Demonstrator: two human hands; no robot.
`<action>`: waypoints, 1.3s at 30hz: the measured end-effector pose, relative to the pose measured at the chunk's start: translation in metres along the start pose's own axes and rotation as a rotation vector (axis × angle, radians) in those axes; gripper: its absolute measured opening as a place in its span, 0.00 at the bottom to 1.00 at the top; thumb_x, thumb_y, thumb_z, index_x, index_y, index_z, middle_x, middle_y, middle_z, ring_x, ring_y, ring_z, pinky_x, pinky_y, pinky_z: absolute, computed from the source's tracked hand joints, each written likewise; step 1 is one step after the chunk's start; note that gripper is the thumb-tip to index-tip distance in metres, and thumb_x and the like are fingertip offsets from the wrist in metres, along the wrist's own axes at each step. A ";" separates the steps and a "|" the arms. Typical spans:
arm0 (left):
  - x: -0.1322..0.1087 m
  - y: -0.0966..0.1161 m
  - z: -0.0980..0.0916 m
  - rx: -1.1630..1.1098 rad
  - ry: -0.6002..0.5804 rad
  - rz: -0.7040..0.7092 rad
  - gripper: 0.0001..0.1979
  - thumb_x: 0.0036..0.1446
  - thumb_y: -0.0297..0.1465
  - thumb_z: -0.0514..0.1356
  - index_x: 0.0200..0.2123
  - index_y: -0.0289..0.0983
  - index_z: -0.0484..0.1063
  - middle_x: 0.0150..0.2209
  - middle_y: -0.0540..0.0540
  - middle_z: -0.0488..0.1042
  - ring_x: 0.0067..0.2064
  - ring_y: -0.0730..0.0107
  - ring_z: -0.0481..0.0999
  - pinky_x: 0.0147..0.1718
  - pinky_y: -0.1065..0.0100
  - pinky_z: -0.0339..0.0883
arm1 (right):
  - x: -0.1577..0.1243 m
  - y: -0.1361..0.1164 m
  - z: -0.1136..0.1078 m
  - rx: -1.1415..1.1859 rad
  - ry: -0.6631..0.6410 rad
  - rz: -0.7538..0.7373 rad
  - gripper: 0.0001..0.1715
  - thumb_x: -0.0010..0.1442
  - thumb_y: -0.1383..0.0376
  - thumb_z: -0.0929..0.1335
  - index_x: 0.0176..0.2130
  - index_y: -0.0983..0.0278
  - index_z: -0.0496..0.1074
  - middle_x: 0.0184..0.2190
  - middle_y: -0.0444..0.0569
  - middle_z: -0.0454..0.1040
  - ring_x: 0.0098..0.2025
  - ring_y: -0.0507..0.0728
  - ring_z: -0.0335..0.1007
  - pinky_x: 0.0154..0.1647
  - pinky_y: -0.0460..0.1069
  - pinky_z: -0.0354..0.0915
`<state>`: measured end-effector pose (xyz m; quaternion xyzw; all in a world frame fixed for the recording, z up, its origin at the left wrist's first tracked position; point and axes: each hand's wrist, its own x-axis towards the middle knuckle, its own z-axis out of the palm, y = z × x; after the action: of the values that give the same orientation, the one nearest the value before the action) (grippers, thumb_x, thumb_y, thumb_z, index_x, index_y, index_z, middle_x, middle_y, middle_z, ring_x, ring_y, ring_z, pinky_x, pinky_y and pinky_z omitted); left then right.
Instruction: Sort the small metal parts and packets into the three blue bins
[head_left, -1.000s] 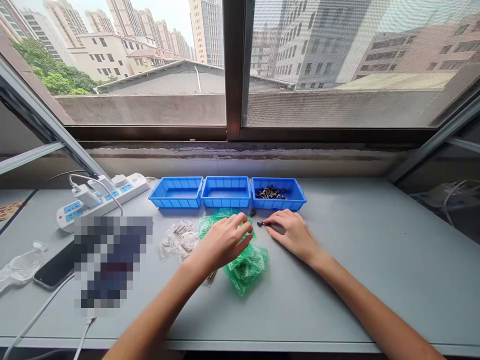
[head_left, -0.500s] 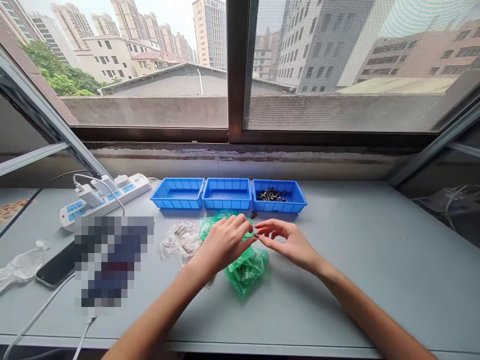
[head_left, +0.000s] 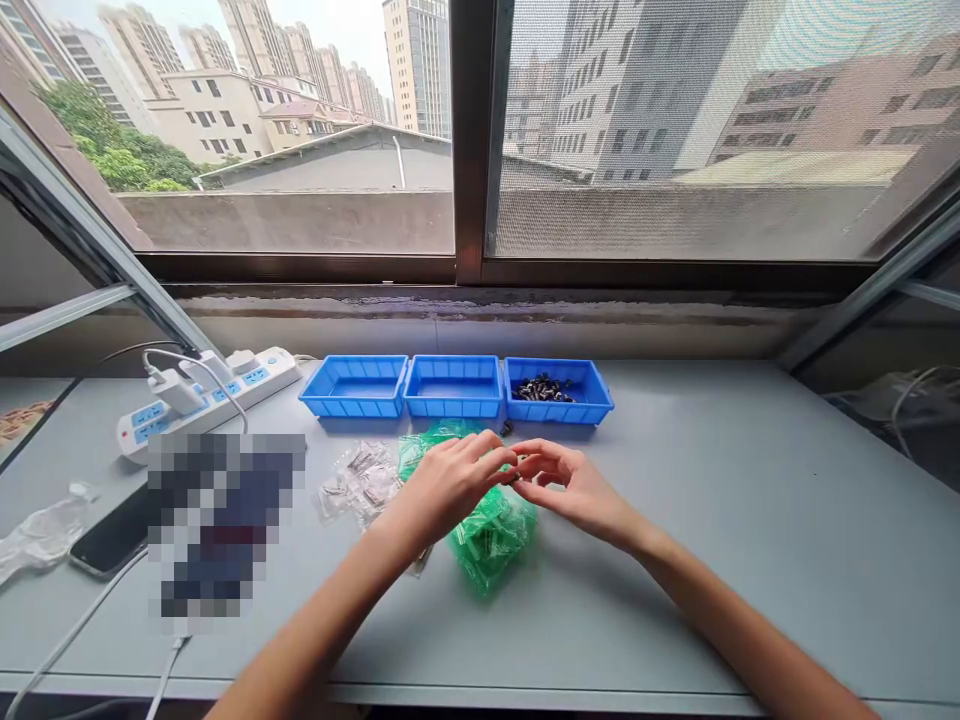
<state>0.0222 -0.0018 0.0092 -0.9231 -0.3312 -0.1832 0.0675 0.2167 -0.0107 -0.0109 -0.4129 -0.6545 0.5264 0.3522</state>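
My left hand [head_left: 461, 475] and my right hand [head_left: 574, 490] meet above a green plastic bag [head_left: 487, 545], fingertips pinched together. Between them is a small dark metallic part [head_left: 510, 478], mostly covered by the fingers; its exact kind is too small to make out. Both hands appear to grip it. Thin light pieces show inside the green bag. Just behind the fingers, a small black part [head_left: 507, 428] lies loose on the table. Similar black and silver parts [head_left: 544, 388] are heaped in the right blue bin [head_left: 562, 412].
Two more blue bins, the left [head_left: 352, 408] and the middle [head_left: 454, 408], stand in the same row. Clear packets [head_left: 364, 475] lie left of the green bag. Further left are a white power strip [head_left: 217, 400], a phone [head_left: 112, 535] and cables on the grey table [head_left: 712, 480].
My left thumb and fingers have shifted slightly toward my right hand, closing around the small part. My right hand has barely moved. The bags and bins stay as they were.
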 end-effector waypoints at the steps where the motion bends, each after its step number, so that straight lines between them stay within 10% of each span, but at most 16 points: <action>1: 0.000 0.000 0.000 -0.010 0.000 0.003 0.08 0.67 0.31 0.51 0.39 0.38 0.69 0.37 0.48 0.73 0.32 0.71 0.75 0.27 0.70 0.66 | 0.000 0.001 0.001 0.004 0.000 0.002 0.19 0.56 0.57 0.70 0.46 0.61 0.73 0.36 0.48 0.81 0.38 0.57 0.77 0.37 0.52 0.69; 26: 0.000 0.001 -0.002 -0.016 -0.054 -0.058 0.09 0.66 0.35 0.51 0.40 0.39 0.68 0.38 0.48 0.72 0.31 0.71 0.75 0.26 0.71 0.67 | 0.000 0.000 0.000 -0.006 0.037 -0.013 0.20 0.54 0.53 0.72 0.44 0.60 0.74 0.34 0.47 0.80 0.33 0.55 0.74 0.35 0.52 0.71; 39: 0.001 0.003 -0.005 0.021 -0.161 -0.031 0.08 0.64 0.36 0.56 0.40 0.38 0.68 0.39 0.48 0.73 0.30 0.69 0.76 0.26 0.69 0.66 | 0.009 0.008 -0.015 0.027 0.382 -0.036 0.25 0.48 0.43 0.72 0.29 0.62 0.76 0.25 0.48 0.76 0.27 0.54 0.69 0.27 0.49 0.67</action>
<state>0.0228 -0.0046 0.0140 -0.9288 -0.3519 -0.1062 0.0474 0.2278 0.0039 -0.0160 -0.4889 -0.5758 0.4408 0.4849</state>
